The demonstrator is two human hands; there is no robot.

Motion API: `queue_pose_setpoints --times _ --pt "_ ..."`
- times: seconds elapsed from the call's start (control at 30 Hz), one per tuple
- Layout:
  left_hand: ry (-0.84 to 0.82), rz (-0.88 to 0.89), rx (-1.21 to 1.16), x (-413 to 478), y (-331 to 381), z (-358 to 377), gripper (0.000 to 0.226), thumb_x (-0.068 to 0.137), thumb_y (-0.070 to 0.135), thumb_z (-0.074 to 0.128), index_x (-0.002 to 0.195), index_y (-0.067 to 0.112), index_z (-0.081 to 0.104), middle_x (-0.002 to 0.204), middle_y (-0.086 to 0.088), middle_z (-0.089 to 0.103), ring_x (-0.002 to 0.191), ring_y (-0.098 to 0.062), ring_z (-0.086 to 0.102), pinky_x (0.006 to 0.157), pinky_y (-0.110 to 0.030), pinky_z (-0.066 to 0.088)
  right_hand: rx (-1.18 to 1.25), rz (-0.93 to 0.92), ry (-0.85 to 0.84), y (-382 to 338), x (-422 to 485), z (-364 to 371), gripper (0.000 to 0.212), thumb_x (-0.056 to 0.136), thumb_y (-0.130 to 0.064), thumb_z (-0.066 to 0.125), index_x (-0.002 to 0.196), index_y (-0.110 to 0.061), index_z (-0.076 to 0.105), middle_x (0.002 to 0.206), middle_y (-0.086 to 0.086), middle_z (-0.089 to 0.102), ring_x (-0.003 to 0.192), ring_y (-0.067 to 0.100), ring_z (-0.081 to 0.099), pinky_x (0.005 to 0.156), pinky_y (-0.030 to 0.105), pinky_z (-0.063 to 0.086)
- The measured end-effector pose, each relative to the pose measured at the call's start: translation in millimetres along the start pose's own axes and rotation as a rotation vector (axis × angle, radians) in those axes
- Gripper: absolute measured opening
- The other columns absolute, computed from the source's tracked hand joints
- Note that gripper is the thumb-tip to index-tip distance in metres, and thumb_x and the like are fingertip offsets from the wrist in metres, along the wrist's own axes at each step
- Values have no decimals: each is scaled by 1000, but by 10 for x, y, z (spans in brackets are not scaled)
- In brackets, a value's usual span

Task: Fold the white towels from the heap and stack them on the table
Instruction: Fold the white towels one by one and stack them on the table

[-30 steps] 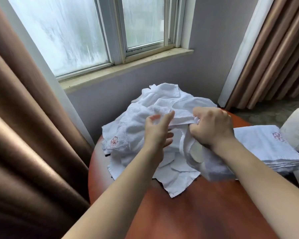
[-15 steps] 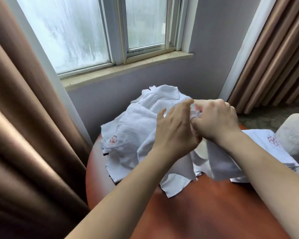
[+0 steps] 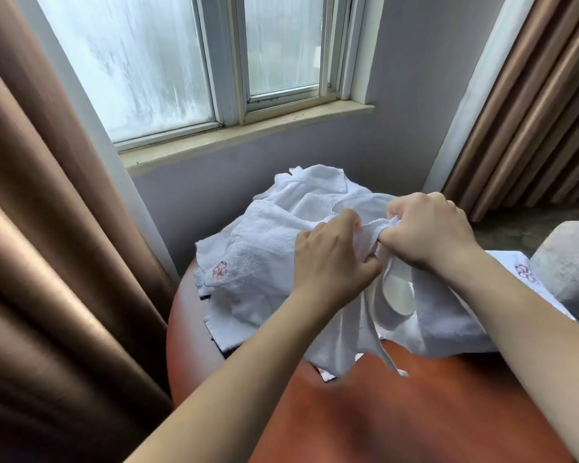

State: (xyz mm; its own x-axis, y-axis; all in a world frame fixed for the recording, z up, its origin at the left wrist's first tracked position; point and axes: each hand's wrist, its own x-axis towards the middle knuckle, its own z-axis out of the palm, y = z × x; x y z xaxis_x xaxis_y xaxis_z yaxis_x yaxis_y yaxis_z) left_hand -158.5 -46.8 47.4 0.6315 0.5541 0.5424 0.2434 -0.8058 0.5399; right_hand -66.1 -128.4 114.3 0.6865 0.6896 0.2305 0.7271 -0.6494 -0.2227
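Red-brown table [image 3: 415, 412] by window; step looks like picking one towel off heap [image 3: 274, 235].
L hand [image 3: 331, 259] & R hand [image 3: 428, 228]: fingers curled, pinching towel [image 3: 401, 315] edge betw. them, heap just beyond fingertips. Next, prob.: lift free, find corners.

Soft, cool daylight comes from the window [image 3: 168, 61] beyond the left hand [image 3: 331, 262] and right hand [image 3: 428, 228]. The towel [image 3: 448, 315] they grip shades grey in its folds, shadowing the table [image 3: 415, 422] beneath. The curtain [image 3: 47, 262] left of them bows and blurs.
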Motion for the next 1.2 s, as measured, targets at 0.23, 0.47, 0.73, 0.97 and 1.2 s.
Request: queue_pose_setpoints --times 0.23,0.47,0.73,0.97,1.2 --pt "60 56 274 -47 -190 146 50 42 12 68 73 22 30 56 7 48 62 -25 55 65 -34 37 67 66 26 79 1 16 13 74 -16 55 64 -9 50 66 7 45 77 38 45 68 33 33" --pt "11 161 500 -81 -490 82 42 39 11 75 68 20 46 55 6 53 67 -24 59 93 -51 42 44 130 10 214 9 145 11 76 -15 56 66 -10 55 78 14 56 78 36 47 69 33 35" --pt "35 481 280 172 -563 -131 22 53 19 58 72 11 50 58 -2 54 64 -28 57 96 -40 45 -87 -18 0 344 82 159 9 77 -30 59 83 -24 56 95 9 64 86 35 55 69 34 37" --pt "20 546 84 250 -324 -202 19 64 24 46 74 8 43 58 -4 46 59 -28 39 61 -30 27 -92 -331 78 152 36 110 22 78 -36 57 95 -21 56 93 -6 60 88 36 58 64 34 35" --pt "-285 267 211 265 -474 -462 45 71 54 68 76 19 41 54 13 32 62 -26 37 64 -32 23 128 -143 76 241 96 -19 30 56 -28 36 73 -15 57 64 4 53 73 39 47 66 39 45"
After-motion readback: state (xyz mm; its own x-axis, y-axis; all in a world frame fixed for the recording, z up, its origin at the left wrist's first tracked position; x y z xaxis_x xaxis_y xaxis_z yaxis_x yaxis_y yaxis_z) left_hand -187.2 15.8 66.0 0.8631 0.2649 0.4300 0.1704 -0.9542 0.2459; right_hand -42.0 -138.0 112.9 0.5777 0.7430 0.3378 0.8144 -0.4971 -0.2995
